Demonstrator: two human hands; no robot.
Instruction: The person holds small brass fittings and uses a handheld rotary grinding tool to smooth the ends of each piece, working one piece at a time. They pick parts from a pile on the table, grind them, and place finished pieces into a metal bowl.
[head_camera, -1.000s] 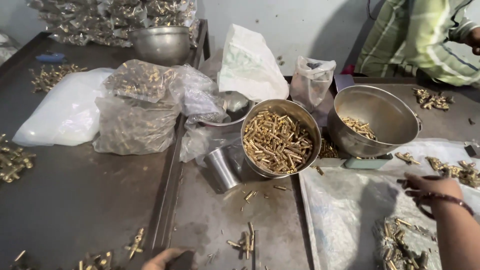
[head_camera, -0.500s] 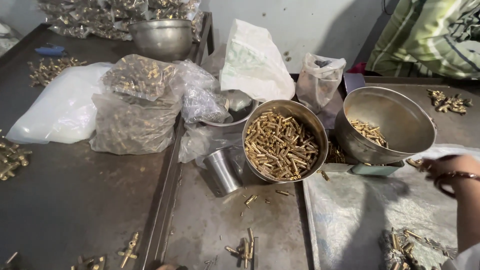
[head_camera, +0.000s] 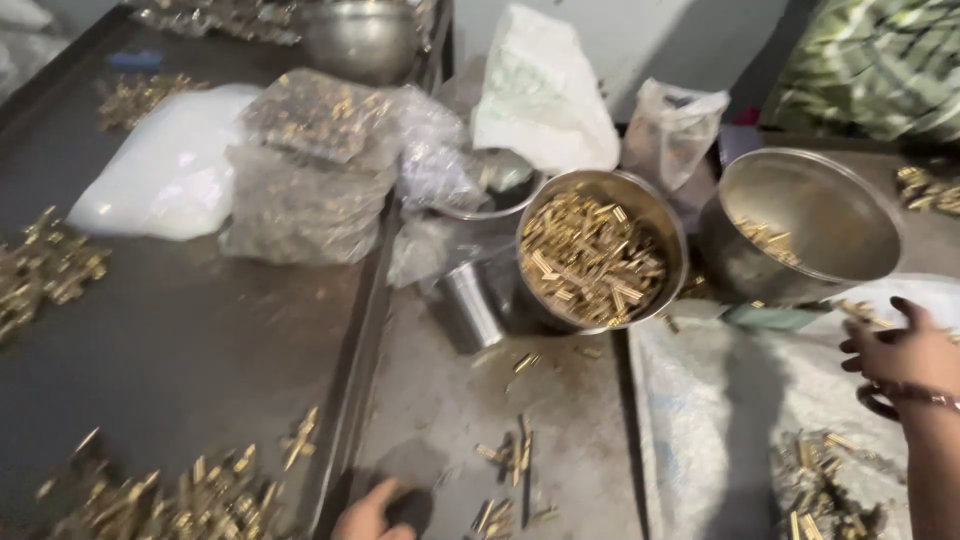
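Three metal bowls stand on the table (head_camera: 200, 340). The full bowl (head_camera: 600, 260) is heaped with small brass pieces. Right of the full bowl, a second bowl (head_camera: 810, 225) holds only a few. Up and left of it stands a third bowl (head_camera: 362, 38). Just left of the full bowl lies one steel cup (head_camera: 472, 305). The right hand (head_camera: 900, 352), right of the full bowl, hovers with fingers loosely spread, holding nothing. The left hand (head_camera: 372, 515), below the full bowl, is mostly cut off; I cannot tell its grip. Loose brass pieces (head_camera: 510, 455) lie beside it
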